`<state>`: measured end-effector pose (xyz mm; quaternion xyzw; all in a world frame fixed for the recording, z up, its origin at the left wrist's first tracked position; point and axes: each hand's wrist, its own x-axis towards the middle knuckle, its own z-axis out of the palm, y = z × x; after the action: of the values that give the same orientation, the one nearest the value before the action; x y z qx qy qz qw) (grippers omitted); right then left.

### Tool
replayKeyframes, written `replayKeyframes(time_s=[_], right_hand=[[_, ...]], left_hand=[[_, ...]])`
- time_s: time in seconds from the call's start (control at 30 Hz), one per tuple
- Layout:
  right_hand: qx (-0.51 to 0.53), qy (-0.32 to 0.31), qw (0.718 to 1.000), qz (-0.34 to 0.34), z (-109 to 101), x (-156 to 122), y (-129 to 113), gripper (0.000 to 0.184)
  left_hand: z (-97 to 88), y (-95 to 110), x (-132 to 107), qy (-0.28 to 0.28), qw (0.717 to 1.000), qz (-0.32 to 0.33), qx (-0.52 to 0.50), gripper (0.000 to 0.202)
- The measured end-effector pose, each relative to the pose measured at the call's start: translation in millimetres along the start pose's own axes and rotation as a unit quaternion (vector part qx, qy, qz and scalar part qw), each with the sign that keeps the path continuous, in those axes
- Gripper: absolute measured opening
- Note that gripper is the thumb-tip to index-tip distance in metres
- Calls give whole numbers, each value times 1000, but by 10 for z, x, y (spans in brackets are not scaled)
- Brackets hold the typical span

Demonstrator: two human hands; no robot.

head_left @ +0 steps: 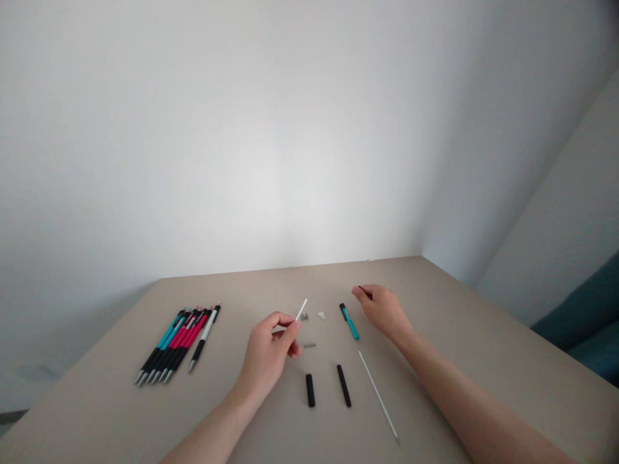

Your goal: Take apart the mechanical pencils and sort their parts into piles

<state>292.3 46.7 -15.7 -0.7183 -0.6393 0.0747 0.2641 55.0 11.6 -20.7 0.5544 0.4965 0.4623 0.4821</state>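
Observation:
My left hand [269, 351] hovers over the beige table [97, 412] with its fingers pinched on a thin white tube [302, 309] that points up and to the right. My right hand [382, 309] rests further back on the right, fingers closed on a small dark thin piece [363, 291] at its fingertips. Between the hands lie a teal pen barrel [349, 321], small metal and white bits [304, 316], and a small spring [309, 345]. Nearer to me lie two black grip sleeves [310, 390] [343, 385] and a long white refill [378, 396].
A row of several assembled pens [176, 345], teal, red and one white, lies at the left of the table. White walls stand behind the table. A dark blue seat [590, 328] shows at the right edge.

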Motion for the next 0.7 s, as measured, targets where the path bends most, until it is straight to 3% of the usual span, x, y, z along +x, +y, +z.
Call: replayKeyframes(time_s=[0.3, 0.53, 0.7], right_hand=[[-17, -41, 999, 18, 50, 4, 48, 23], [-31, -29, 998, 37, 2, -18, 29, 40], [-28, -39, 998, 45, 2, -24, 36, 26]], left_hand=[[-5, 2, -3, 2, 1000, -4, 6, 24], [-9, -16, 10, -1, 1000, 0, 14, 24], [-12, -21, 13, 3, 1000, 5, 15, 25]])
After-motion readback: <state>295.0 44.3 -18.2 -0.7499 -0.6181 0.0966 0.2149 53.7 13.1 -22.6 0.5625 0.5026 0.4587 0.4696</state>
